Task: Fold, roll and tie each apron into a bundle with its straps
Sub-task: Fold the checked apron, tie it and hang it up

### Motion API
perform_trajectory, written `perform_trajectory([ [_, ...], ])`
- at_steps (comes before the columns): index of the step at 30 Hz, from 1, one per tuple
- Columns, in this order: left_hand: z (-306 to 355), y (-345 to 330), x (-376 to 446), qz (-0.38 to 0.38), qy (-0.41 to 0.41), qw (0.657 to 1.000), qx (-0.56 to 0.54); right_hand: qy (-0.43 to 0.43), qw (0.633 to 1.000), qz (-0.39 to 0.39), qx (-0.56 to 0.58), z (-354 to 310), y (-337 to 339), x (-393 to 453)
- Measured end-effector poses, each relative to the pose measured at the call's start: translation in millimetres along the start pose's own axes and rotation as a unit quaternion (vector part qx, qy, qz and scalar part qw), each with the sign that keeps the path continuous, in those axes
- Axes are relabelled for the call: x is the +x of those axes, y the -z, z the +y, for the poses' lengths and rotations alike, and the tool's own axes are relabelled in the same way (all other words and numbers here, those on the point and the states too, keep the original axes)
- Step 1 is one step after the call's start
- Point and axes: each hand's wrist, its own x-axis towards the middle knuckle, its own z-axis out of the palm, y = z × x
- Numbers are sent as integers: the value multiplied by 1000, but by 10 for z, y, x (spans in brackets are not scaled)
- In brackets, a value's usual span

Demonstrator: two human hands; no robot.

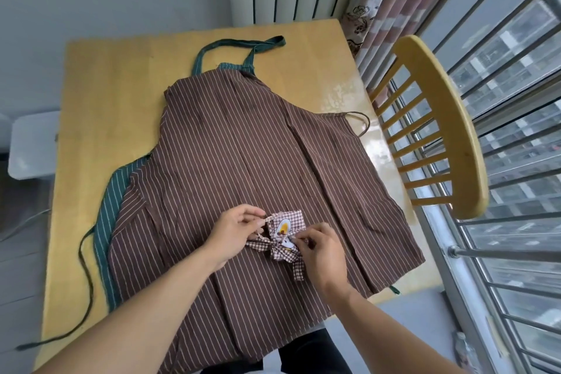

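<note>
I've got the gingham apron bundle (pixel 285 235) between both grips, long axis running away from me, tilted right. Left hand (pixel 233 232) pinches a strap loop; right hand (pixel 321 247) pinches the knot. Brown striped apron (pixel 243 146) lies beneath, on the counter (pixel 106 85).
</note>
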Motion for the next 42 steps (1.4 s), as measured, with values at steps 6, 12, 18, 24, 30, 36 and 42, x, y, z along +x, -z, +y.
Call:
perform_trajectory([
  [6,-25,-116,11,-12,-45,998,52,231,967,23,-105,-13,90,75],
  [12,50,-340,93,-33,-79,994,66,159,978,-114,-72,-44,158,100],
  [18,-124,-521,87,-20,-91,981,170,1,979,-82,185,-27,205,55],
  [24,-186,-576,83,43,-129,969,206,-9,979,-34,202,-18,291,-61],
  [30,-196,-537,75,-7,-120,975,184,156,984,-80,40,-6,245,84],
  [36,-197,-445,98,-32,-82,993,77,-3,944,-202,261,-230,229,434],
  [42,-201,-383,83,-56,-73,993,76,-109,924,-257,261,-377,205,516],
])
